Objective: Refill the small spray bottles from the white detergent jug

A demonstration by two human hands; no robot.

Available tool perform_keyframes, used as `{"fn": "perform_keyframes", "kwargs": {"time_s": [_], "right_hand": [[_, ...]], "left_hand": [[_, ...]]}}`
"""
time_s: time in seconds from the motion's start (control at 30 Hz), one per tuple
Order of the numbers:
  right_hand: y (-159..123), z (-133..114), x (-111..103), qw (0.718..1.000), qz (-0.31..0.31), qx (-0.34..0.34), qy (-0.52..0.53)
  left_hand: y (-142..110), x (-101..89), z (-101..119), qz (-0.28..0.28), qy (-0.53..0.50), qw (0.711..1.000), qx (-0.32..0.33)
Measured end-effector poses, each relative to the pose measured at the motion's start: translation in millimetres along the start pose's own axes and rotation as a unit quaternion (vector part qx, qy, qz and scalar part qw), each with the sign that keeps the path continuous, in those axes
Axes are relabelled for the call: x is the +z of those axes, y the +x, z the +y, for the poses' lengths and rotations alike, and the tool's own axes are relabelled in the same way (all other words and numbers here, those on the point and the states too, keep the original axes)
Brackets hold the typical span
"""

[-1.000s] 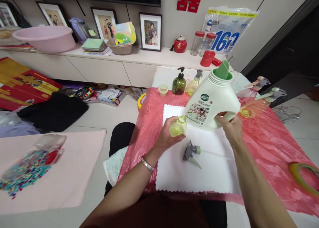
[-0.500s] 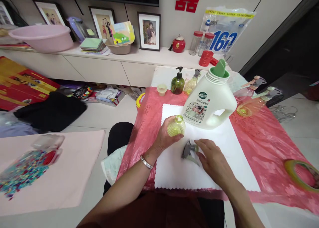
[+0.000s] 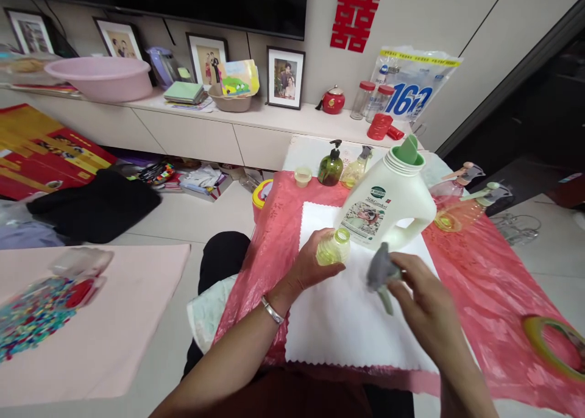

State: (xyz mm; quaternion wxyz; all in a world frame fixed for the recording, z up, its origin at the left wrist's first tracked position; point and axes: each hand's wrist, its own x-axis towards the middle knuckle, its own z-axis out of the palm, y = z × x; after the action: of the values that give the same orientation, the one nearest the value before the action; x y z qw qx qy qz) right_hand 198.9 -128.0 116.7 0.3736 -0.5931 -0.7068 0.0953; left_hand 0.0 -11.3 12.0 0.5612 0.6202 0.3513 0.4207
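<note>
My left hand (image 3: 312,261) is wrapped round a small ribbed, yellow-tinted clear bottle (image 3: 329,251), held tilted with its open neck facing up and to the right. Between the fingers of my right hand (image 3: 423,293) is a grey spray trigger head (image 3: 382,270), somewhat blurred, with a pale trigger hanging down. It is apart from the bottle, over the white scallop-edged sheet (image 3: 338,332). Just behind both hands stands a big white detergent jug (image 3: 388,198) with a handle. A green cap or scoop (image 3: 409,150) sits tilted in its mouth.
Behind the jug are a green pump bottle (image 3: 330,167), another spray bottle (image 3: 356,168) and a small cup (image 3: 302,175). Two spray bottles stand right of it, the nearer one yellowish (image 3: 470,208). A tape roll (image 3: 555,345) lies on the red plastic cover (image 3: 493,272).
My right hand has lifted the spray trigger head off the sheet's level and moved it right and turned it. My left hand still holds the bottle. The view has tilted up slightly.
</note>
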Motion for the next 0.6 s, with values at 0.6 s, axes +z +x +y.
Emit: {"fn": "perform_keyframes", "kwargs": {"time_s": [0.6], "right_hand": [[101.2,-52.1,29.4,0.854,0.225,0.065,0.464]], "left_hand": [[1.6,2.0,0.0,-0.008,-0.011,1.0,0.008]]}}
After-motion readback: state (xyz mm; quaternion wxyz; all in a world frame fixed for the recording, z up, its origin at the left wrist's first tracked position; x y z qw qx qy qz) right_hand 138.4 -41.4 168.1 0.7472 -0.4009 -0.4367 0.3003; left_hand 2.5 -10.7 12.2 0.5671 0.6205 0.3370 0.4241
